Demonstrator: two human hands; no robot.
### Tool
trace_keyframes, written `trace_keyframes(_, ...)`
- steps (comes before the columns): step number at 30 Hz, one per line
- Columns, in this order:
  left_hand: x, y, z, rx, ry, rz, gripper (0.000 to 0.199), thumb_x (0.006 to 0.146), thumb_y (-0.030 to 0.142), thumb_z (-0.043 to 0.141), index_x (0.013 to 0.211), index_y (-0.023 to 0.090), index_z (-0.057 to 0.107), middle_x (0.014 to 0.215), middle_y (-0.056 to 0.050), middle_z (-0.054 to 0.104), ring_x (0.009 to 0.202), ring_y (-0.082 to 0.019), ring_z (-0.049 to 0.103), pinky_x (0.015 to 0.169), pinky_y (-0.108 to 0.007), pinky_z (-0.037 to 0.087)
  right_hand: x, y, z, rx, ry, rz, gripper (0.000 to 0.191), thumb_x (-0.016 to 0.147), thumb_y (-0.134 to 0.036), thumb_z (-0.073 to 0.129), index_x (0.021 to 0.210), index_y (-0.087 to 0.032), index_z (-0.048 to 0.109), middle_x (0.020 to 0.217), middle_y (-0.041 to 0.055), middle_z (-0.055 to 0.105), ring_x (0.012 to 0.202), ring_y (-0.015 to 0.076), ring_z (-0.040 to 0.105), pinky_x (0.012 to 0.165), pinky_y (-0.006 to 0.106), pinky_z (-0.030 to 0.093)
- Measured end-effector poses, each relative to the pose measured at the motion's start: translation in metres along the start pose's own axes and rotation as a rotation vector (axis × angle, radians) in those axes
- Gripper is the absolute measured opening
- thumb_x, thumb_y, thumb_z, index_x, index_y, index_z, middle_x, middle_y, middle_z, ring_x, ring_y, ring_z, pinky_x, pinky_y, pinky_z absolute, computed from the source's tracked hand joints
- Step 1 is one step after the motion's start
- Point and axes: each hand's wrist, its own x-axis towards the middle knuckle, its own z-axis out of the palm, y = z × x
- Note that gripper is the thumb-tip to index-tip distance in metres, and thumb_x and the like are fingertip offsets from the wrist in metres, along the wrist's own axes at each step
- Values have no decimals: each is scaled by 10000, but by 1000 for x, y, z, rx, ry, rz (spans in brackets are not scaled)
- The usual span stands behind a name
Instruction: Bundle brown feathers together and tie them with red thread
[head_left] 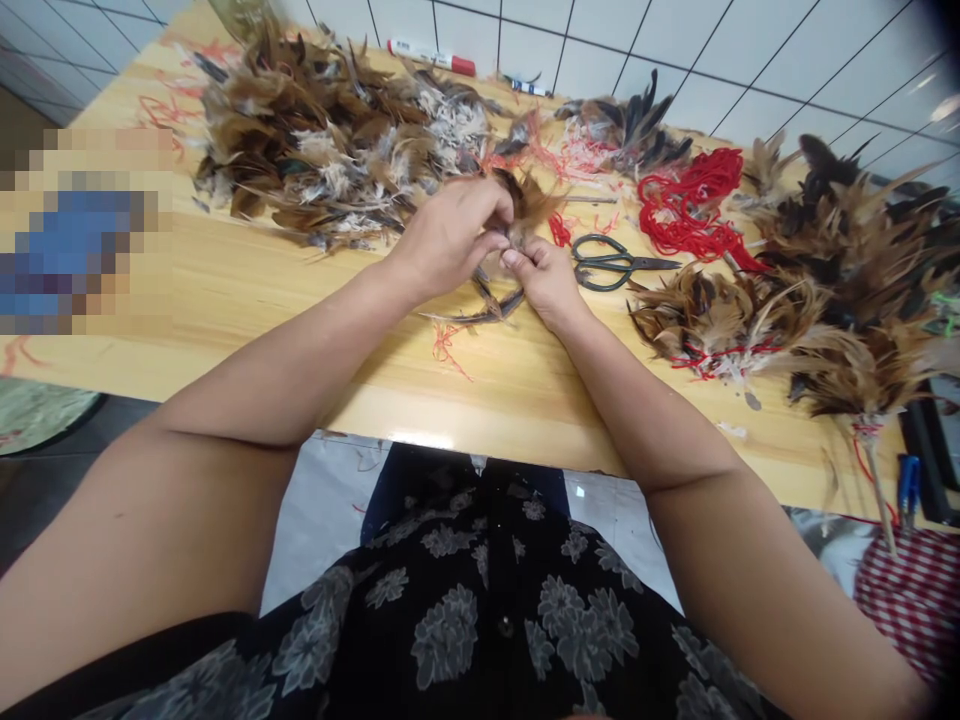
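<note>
Over the middle of the wooden table, my left hand and my right hand meet at a small brown feather bunch. The left thumb and fingers pinch together at its base. My right thumb and forefinger are pressed on the same spot from the right. Below them lie dark feather pieces and thin red thread scraps. Dark-handled scissors rest just right of my right hand.
A large feather pile spreads at the back left. Red cord lies behind the scissors. Tied feather bundles and a feather duster are on the right. A red-and-white marker lies near the tiled wall.
</note>
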Motion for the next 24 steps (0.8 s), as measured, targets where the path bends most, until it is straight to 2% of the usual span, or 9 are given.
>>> trace_keyframes(3, 2, -2, -16, 33, 190, 28, 109, 1230, 390, 802, 1309, 317, 785, 1478, -165, 823, 1457, -439, 684, 1392, -645, 464, 1, 1, -2, 52, 45, 29, 611, 1146, -821, 823, 925, -265, 700, 989, 44, 781, 1068, 261, 758, 1118, 465, 660)
trace_keyframes(5, 5, -14, -26, 62, 231, 10, 121, 1192, 348, 847, 1285, 304, 782, 1440, -149, 823, 1390, -409, 671, 1379, -628, 467, 2, 4, -5, 74, 85, 37, 671, 1156, -895, 755, 935, -264, 690, 988, 36, 765, 1060, 246, 749, 1152, 478, 666)
trace_keyframes(6, 7, -22, -29, 70, 184, -15, 106, 1161, 314, 872, 1230, 304, 792, 1369, -126, 836, 1327, -385, 679, 1339, -602, 504, 3, 6, -7, 80, 103, 39, 703, 1154, -933, 725, 944, -263, 690, 989, 32, 758, 1049, 239, 742, 1149, 483, 671)
trace_keyframes(9, 11, -39, -32, 94, -129, -45, 119, 1044, 209, 916, 1037, 302, 843, 1142, -67, 855, 1184, -346, 725, 1220, -520, 592, 4, 12, -10, 83, 133, 40, 771, 1143, -1007, 663, 972, -255, 701, 995, 29, 745, 1016, 224, 723, 1101, 482, 689)
trace_keyframes(12, 10, -38, -28, 121, -336, -36, 172, 950, 105, 906, 1042, 248, 930, 1129, -76, 878, 1241, -359, 778, 1260, -502, 593, 4, 13, -11, 68, 138, 32, 773, 1152, -1002, 660, 989, -249, 720, 1005, 29, 748, 1029, 222, 733, 1104, 479, 700)
trace_keyframes(15, 8, -28, -20, 132, -378, -52, 203, 946, 72, 852, 1069, 199, 951, 1173, -107, 883, 1291, -372, 801, 1300, -524, 578, 3, 12, -11, 51, 137, 26, 758, 1161, -983, 675, 991, -247, 733, 1000, 25, 743, 1049, 223, 744, 1116, 467, 700)
trace_keyframes(19, 6, -23, -13, 192, -418, -88, 138, 1029, 128, 784, 1014, 217, 889, 1179, -134, 855, 1348, -420, 804, 1301, -555, 575, 3, 12, -10, 13, 137, 57, 731, 1163, -955, 708, 992, -246, 759, 907, -3, 660, 919, 199, 658, 1049, 434, 684)
trace_keyframes(22, 6, -21, -15, 266, -401, -102, 200, 1101, 89, 693, 1144, 206, 850, 1298, -177, 855, 1418, -423, 765, 1301, -559, 573, 3, 11, -9, -11, 129, 80, 689, 1193, -897, 716, 999, -240, 788, 862, -16, 603, 871, 195, 617, 1015, 423, 667)
trace_keyframes(24, 5, -19, -17, 276, -358, -130, 231, 1141, 79, 644, 1237, 207, 811, 1345, -186, 856, 1389, -400, 759, 1272, -541, 582, 1, 7, -9, -22, 129, 90, 654, 1210, -852, 729, 997, -238, 802, 842, -23, 585, 852, 193, 607, 1007, 420, 663)
